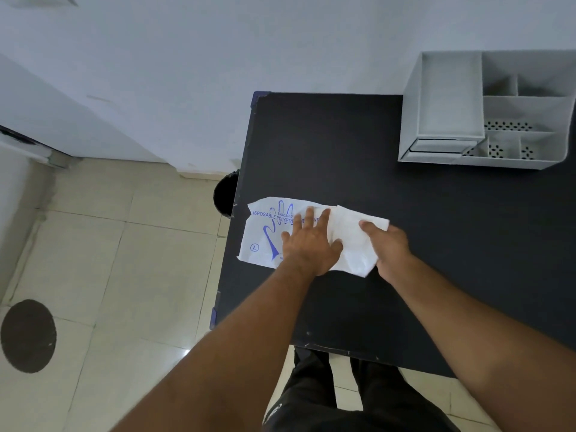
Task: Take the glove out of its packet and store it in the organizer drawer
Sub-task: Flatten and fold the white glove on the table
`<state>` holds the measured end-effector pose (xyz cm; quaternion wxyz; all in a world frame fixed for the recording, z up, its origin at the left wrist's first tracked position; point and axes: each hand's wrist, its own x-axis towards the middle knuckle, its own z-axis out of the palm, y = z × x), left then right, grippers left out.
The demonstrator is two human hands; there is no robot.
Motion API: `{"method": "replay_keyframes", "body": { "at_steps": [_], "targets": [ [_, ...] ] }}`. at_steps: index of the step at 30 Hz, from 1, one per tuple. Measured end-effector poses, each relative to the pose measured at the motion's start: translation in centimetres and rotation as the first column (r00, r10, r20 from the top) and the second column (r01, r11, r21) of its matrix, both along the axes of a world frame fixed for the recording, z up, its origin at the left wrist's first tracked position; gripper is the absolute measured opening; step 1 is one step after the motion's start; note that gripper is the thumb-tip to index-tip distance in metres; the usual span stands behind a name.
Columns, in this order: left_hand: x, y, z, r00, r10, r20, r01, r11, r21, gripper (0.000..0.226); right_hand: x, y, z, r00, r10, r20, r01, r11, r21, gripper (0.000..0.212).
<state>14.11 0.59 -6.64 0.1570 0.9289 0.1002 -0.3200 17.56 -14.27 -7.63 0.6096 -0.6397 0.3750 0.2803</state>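
Note:
A white glove packet [265, 232] with a blue hand drawing and blue print lies flat near the left edge of the black table [343, 145]. My left hand [308, 241] presses flat on the packet, fingers spread. A translucent white glove [352, 241] sticks out of the packet's right end. My right hand [388, 244] grips the glove at its right side. The white organizer [486, 110] stands at the table's far right corner; its small drawer [442, 147] sits low at the front left and looks shut.
The organizer has a tall left bin and several small perforated compartments [511, 145]. A dark round bin [226, 194] stands on the tiled floor by the table's left edge. A white wall runs behind the table. My legs are at the front edge.

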Motion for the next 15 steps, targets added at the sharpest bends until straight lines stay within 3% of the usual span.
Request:
{"method": "replay_keyframes", "body": {
  "at_steps": [3,6,8,10,15],
  "targets": [
    [0.2,0.0,-0.2,1.0,0.009,0.004,-0.009,1.0,0.006,0.075,-0.2,-0.2,-0.2,0.998,-0.053,-0.024,0.055,0.996,0.074,0.015],
    [0.2,-0.1,-0.3,1.0,0.019,0.012,-0.019,1.0,0.009,0.075,-0.5,-0.6,-0.1,0.996,-0.092,0.005,0.091,0.995,0.048,0.011],
    [0.2,-0.2,-0.3,1.0,0.029,0.01,-0.029,1.0,0.004,0.076,-0.6,-0.9,-0.2,0.992,-0.119,0.044,0.116,0.992,0.054,0.023],
    [0.3,-0.2,-0.3,0.999,0.036,0.006,-0.036,0.999,0.0,0.077,-0.7,-1.0,-0.2,0.996,-0.07,0.058,0.066,0.995,0.071,0.036],
    [0.1,0.0,-0.4,0.999,0.04,0.022,-0.039,0.999,-0.036,0.08,-0.9,-1.8,-0.4,0.999,0.004,0.033,-0.006,0.999,0.054,0.032]
  ]
}}
